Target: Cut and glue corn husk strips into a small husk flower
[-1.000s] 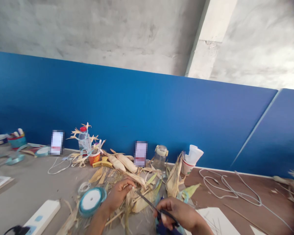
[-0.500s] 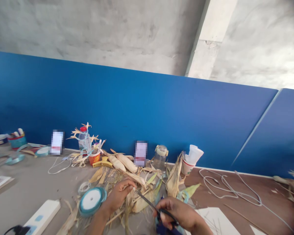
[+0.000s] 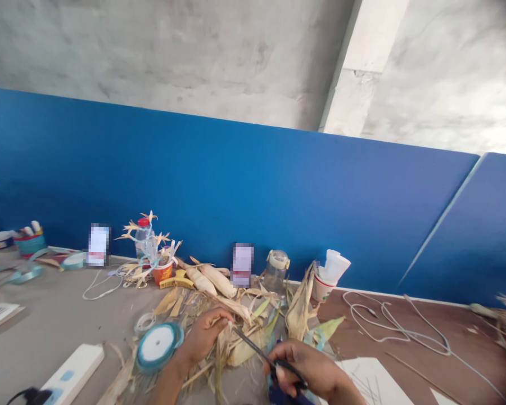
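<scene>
My right hand (image 3: 297,365) is closed round the handles of black-handled scissors (image 3: 253,346). Their blades point up and left, with the tips close to my left fingertips. My left hand (image 3: 206,334) pinches a small pale piece that looks like corn husk (image 3: 230,327); its exact shape is too small to make out. Dry corn husks (image 3: 247,351) lie spread below and around both hands. A spool of teal ribbon (image 3: 157,346) rests beside my left wrist, with a roll of clear tape (image 3: 145,323) just behind it.
Whole husked ears (image 3: 219,281), an orange cup (image 3: 163,273) and a clear jar (image 3: 276,270) stand along the blue partition (image 3: 236,185). A white power strip (image 3: 73,374) lies front left. White cables (image 3: 398,323) and a paper sheet with thin wires (image 3: 373,379) are at right.
Hardly anything differs. Both hands and the scissors keep nearly the same place, with the blade tips still by my left fingertips.
</scene>
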The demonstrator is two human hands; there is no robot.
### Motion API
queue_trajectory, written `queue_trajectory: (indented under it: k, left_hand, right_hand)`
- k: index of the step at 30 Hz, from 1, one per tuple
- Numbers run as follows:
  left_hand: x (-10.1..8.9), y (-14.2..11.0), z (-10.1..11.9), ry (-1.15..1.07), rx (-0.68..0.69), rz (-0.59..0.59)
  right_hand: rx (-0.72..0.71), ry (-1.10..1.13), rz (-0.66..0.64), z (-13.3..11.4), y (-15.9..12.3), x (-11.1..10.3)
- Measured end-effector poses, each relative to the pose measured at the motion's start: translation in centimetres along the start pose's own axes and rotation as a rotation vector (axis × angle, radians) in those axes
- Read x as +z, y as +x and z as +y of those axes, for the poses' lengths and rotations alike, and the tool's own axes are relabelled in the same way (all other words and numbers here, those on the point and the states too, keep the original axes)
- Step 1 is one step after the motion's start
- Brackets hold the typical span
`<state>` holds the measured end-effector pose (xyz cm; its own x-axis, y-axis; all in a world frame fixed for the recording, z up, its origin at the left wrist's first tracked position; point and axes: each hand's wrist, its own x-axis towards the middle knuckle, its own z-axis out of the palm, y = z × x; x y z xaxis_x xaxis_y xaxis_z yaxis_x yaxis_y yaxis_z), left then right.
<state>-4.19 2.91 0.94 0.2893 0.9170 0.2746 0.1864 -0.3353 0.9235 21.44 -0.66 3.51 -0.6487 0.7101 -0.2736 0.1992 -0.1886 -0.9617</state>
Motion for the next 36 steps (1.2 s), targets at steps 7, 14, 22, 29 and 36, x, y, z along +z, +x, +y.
queue_trajectory:
  k: [7, 14, 22, 29, 36]
  left_hand:
    - [0.2, 0.0, 0.5, 0.017, -0.036, -0.007]
    - [0.3, 0.0, 0.3, -0.002, -0.032, -0.018]
    - [0.2, 0.0, 1.0, 0.005, -0.026, -0.015]
    - [0.2, -0.1, 0.6, 0.018, -0.030, -0.006]
    - [0.4, 0.0, 0.6, -0.005, -0.012, 0.000]
  right_hand:
    - [0.020, 0.001, 0.017, -0.3, 0.0, 0.3]
    - [0.015, 0.038, 0.025, -0.9, 0.0, 0.7]
    - [0.013, 0.051, 0.029, -0.2, 0.1, 0.4]
    - [0.009, 0.079, 0.019, 0.2, 0.4, 0.2]
    - [0.016, 0.082, 0.011, 0.5, 0.5, 0.2]
